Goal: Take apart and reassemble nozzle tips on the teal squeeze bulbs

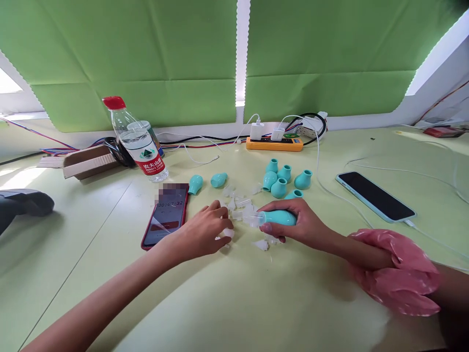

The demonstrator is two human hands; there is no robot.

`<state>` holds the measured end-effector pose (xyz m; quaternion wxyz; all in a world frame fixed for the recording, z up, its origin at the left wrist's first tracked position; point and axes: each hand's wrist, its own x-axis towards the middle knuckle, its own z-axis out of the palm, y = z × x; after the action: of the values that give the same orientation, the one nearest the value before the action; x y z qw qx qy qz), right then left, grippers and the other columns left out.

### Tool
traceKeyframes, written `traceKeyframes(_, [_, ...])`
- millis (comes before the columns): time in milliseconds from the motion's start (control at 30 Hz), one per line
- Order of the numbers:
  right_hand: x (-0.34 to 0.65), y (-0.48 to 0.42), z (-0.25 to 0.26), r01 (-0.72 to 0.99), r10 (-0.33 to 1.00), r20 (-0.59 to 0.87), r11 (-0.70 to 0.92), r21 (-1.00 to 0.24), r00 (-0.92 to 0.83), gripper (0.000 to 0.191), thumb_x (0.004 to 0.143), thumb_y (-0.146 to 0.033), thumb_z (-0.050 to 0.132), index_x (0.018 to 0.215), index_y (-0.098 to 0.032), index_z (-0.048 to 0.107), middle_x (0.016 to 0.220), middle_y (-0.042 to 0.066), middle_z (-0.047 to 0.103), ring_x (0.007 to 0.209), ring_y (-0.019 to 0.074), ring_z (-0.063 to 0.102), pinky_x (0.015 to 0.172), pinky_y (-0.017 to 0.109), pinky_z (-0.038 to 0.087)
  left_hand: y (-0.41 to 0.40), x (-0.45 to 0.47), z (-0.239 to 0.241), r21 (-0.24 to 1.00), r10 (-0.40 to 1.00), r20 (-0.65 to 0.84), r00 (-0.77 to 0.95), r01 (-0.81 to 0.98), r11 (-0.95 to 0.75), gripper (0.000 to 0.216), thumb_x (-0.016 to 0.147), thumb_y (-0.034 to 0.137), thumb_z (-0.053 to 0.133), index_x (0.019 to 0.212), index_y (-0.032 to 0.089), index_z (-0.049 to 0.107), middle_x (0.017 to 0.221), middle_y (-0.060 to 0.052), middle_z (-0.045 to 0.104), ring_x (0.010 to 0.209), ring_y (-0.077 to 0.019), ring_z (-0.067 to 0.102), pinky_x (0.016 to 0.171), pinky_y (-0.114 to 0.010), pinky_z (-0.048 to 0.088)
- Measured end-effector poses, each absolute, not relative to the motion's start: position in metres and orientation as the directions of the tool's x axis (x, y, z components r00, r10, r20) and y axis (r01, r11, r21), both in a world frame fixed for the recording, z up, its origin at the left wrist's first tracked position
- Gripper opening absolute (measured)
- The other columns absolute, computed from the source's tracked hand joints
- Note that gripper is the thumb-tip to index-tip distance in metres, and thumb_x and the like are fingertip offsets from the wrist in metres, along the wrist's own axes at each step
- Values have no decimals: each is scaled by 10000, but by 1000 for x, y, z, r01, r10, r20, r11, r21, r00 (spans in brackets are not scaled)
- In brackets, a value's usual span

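My right hand [293, 226] is closed round a teal rubber bulb [279, 217] that lies sideways, with a clear plastic tip [252, 220] at its left end. My left hand [205, 232] rests on the table with fingers curled, pinching a small clear plastic piece [227, 233]. Between and beyond the hands lies a scatter of several clear plastic tips [238, 201]. A cluster of several teal bulbs [284, 178] stands behind my right hand. Two more teal bulbs [207, 182] lie to the left of the pile.
A red-cased phone [165, 221] with a lit screen lies left of my left hand. A second phone [373, 195] on a white cable lies at the right. A water bottle [137, 142], a cardboard box [86, 161] and an orange power strip [274, 143] stand at the back. A pink sleeve cover [399, 274] wraps my right forearm.
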<state>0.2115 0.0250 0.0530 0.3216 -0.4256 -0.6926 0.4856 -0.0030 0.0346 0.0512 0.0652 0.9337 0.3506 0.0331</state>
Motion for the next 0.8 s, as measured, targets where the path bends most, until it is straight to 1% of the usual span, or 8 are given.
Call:
traceKeyframes(100, [213,23,54,376,878,235,402,-835,-417,208,639,-321,653,771,-162,626,676,15,621,560,113,559,513,209,461,37,-5,57,299,688,110,717,636,-711,175,728,185,542,878,142,621,865,-81,616,874,-205,531,775,-334,455])
traceKeyframes(200, [214,21,53,426,790,426,602,-675,-442,192,653,-311,643,783,-171,626,701,20,641,626,132,578,587,232,458,36,-9,64,597,759,182,625,543,-591,186,710,238,582,872,151,607,869,-45,636,797,-153,583,780,-298,484])
traceKeyframes(267, [214,20,52,427,730,491,680,-596,-476,194,676,-305,623,817,-172,617,668,16,627,583,122,559,563,237,443,34,-10,67,777,812,156,562,438,-452,204,681,260,621,840,133,606,845,-42,645,719,-136,604,733,-288,519])
traceKeyframes(333, [214,19,52,423,693,528,719,-551,-491,198,694,-295,608,845,-167,605,652,20,612,563,119,541,548,240,433,32,-9,68,878,843,103,528,349,-327,236,643,251,662,828,111,618,828,-55,654,678,-137,613,684,-285,543])
traceKeyframes(400, [214,18,52,429,680,543,733,-528,-493,201,701,-292,602,860,-168,596,641,22,602,550,119,528,537,243,426,30,-6,68,917,858,85,507,297,-266,254,618,224,685,837,105,639,819,-66,663,680,-148,616,658,-284,551])
traceKeyframes(533, [214,15,52,441,652,557,758,-480,-515,200,704,-275,599,867,-161,588,629,23,593,543,121,520,518,238,419,28,-3,68,939,848,117,517,221,-264,230,620,191,685,835,111,666,752,-58,657,654,-143,603,574,-244,548])
traceKeyframes(667, [214,13,52,439,616,588,787,-434,-524,198,705,-252,606,855,-124,586,649,45,607,560,126,535,523,235,425,26,-2,70,933,835,89,544,249,-261,230,655,216,666,865,123,668,705,-34,629,570,-106,569,515,-215,524])
traceKeyframes(800, [213,13,51,436,596,612,801,-410,-520,193,710,-256,606,853,-129,584,666,50,623,579,134,555,542,240,436,22,-1,73,886,834,156,530,299,-355,214,690,233,639,881,140,664,748,-41,638,639,-123,569,537,-218,511])
